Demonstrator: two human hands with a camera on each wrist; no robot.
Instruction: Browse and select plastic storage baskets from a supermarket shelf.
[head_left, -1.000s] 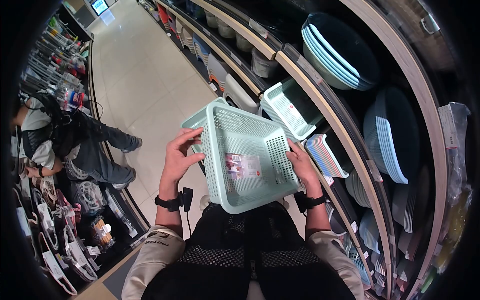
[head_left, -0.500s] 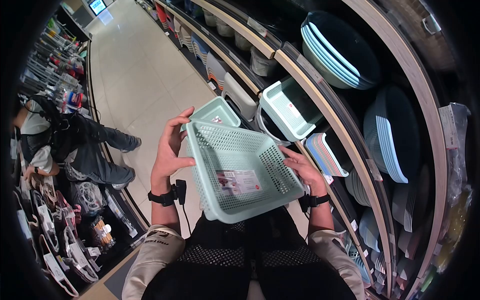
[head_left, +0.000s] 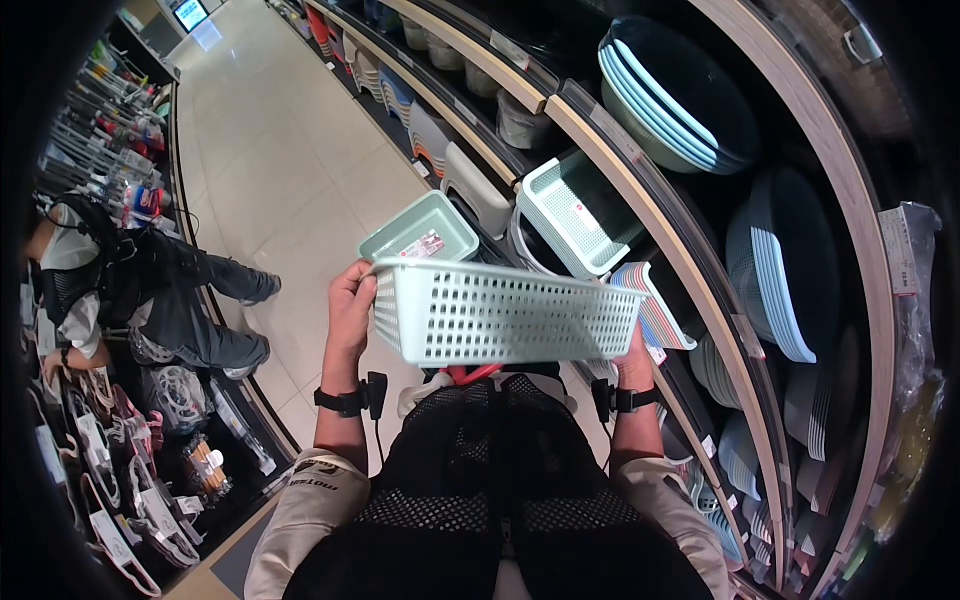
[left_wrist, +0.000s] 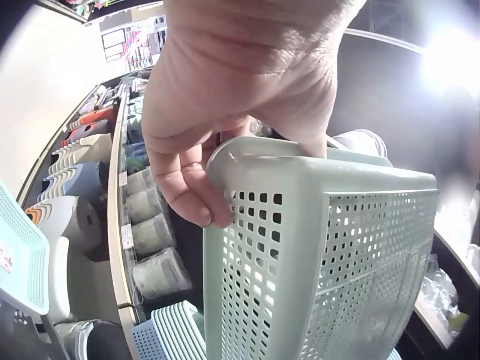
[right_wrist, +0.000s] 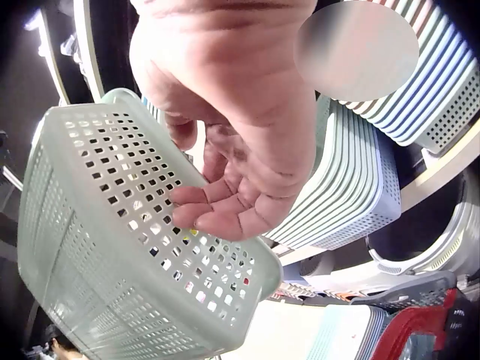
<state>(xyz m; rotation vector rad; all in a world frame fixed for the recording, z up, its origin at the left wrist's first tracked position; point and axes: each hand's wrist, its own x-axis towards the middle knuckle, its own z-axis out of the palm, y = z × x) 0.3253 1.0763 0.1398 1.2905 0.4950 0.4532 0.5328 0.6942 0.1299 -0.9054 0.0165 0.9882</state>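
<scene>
A pale green perforated basket [head_left: 510,315] is held in front of the body, its holed side facing up at the head view. My left hand [head_left: 350,320] grips its left end; in the left wrist view the fingers of that hand [left_wrist: 240,90] curl at the rim of the basket [left_wrist: 300,225]. At the other end, my right hand [head_left: 632,362] is mostly hidden behind the basket in the head view. The right wrist view shows this hand [right_wrist: 232,150] with bent fingers against the holed end wall of the basket [right_wrist: 127,217]. Just beyond is a smaller green tub [head_left: 425,232] with a label.
Shelves on the right hold stacked green baskets [head_left: 580,225], striped-edged baskets [head_left: 655,310], pale blue basins [head_left: 660,110] and more basins [head_left: 775,290]. Left of the tiled aisle [head_left: 270,150], a person in dark trousers [head_left: 195,300] bends at a rack of hangers [head_left: 150,490].
The basket has tilted from showing its inside and label to showing its holed outer side. The hands have turned with it, and more of the tub beyond is uncovered.
</scene>
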